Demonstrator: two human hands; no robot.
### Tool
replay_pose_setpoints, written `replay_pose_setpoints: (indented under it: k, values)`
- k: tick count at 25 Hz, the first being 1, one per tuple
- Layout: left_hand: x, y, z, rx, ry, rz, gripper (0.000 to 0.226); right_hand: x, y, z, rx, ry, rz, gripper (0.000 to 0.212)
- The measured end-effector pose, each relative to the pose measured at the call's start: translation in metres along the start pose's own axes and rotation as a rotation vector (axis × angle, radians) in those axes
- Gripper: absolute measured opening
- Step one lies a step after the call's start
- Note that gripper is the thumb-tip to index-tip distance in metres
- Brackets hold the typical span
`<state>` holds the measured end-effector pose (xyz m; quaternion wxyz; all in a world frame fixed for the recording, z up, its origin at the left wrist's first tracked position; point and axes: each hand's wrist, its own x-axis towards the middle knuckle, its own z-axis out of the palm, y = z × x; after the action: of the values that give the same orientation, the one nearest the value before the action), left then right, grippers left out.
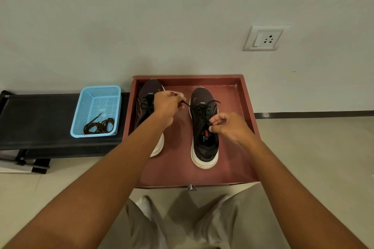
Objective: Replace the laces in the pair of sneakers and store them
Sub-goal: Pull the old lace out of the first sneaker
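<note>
Resting in an open reddish-brown drawer (248,107) are two black sneakers with white soles, toes pointing far, towards the wall. Left sneaker (146,95): at the drawer's left side, partly hidden by the left forearm. Right sneaker (204,141): near the drawer's middle, laced with a black lace (202,110). Left hand (167,105): raised between the two shoes, fingers curled, pinching one end of that lace, which runs taut from the fingertips to the right sneaker's eyelets. Right hand (228,125): over the right sneaker's tongue, fingers curled with thumb and forefinger drawn together; whether it holds a lace strand cannot be told. Blue plastic basket (81,119): left of the drawer, on a black bench (36,119), containing a coiled dark lace (100,126) in its near corner. Wall socket (264,38): far right, on the wall.
</note>
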<state>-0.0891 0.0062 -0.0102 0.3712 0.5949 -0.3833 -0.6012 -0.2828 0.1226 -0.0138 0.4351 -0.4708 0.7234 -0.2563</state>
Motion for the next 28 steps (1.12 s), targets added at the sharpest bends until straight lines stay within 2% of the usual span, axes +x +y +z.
replay_pose_setpoints:
  k: [3,5,7,11,13,16,21,22,25,28]
  values:
    - [0.009,-0.001,-0.008,0.115,0.099,0.005,0.01,-0.002,-0.003,0.0,0.0,0.001,0.0,0.024]
    - [0.005,-0.007,-0.01,0.284,0.085,0.055,0.035,-0.003,-0.004,-0.001,0.0,0.0,0.009,0.023]
    - [-0.007,-0.012,-0.008,0.432,0.055,0.162,0.043,-0.002,-0.005,-0.003,0.008,-0.016,0.025,0.021]
    - [-0.025,-0.028,-0.002,0.559,0.03,0.337,0.013,0.004,-0.013,-0.006,0.041,0.027,0.061,0.006]
    - [-0.029,-0.039,-0.001,0.577,0.012,0.344,0.009,0.01,-0.024,-0.003,0.019,0.112,0.053,0.016]
    - [-0.032,-0.05,0.0,0.591,-0.006,0.338,0.008,0.017,-0.046,0.003,-0.129,0.126,0.022,0.02]
    - [-0.04,-0.055,0.003,0.501,-0.077,0.261,0.008,0.022,-0.054,0.004,-0.256,0.013,-0.019,0.003]
    - [-0.041,-0.056,0.005,0.442,-0.119,0.226,0.008,0.022,-0.053,0.004,-0.267,0.005,-0.011,0.005]
    - [-0.043,-0.055,0.012,0.271,-0.19,0.112,0.009,0.018,-0.048,0.001,-0.24,0.024,0.013,0.014]
    - [-0.043,-0.05,0.018,0.22,-0.177,0.066,0.015,0.016,-0.04,0.0,-0.064,0.079,0.052,0.016]
